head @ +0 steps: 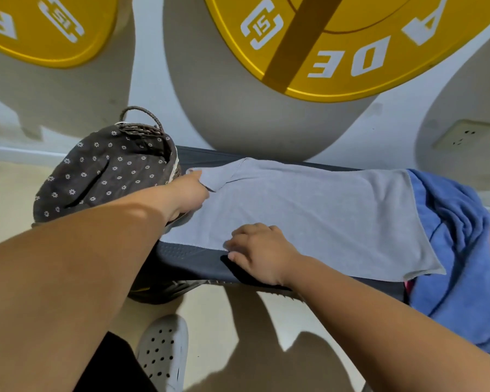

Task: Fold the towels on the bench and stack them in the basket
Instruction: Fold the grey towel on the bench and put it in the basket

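- The left grip point(188, 190) reaches to the far left corner of the grey towel point(309, 210). Thumb and fingers are clenched on that corner, which is lifted a little and turned over.
- The right grip point(256, 251) is at the towel's near hem. Its fingers are curled, with the thumb under the fingertips pinching the edge at the front of the counter point(187, 253).
- The grey towel lies spread along the dark counter, between the two grips.
- Its right end overlaps a crumpled blue towel point(458, 250), which hangs off the counter's right end.
- The basket point(142, 127), woven and lined with brown flowered cloth, stands at the counter's left end, just beside the left grip.
- Yellow weight plates point(351, 43) are on the wall behind.
- A white perforated shoe point(164, 352) is on the floor below.
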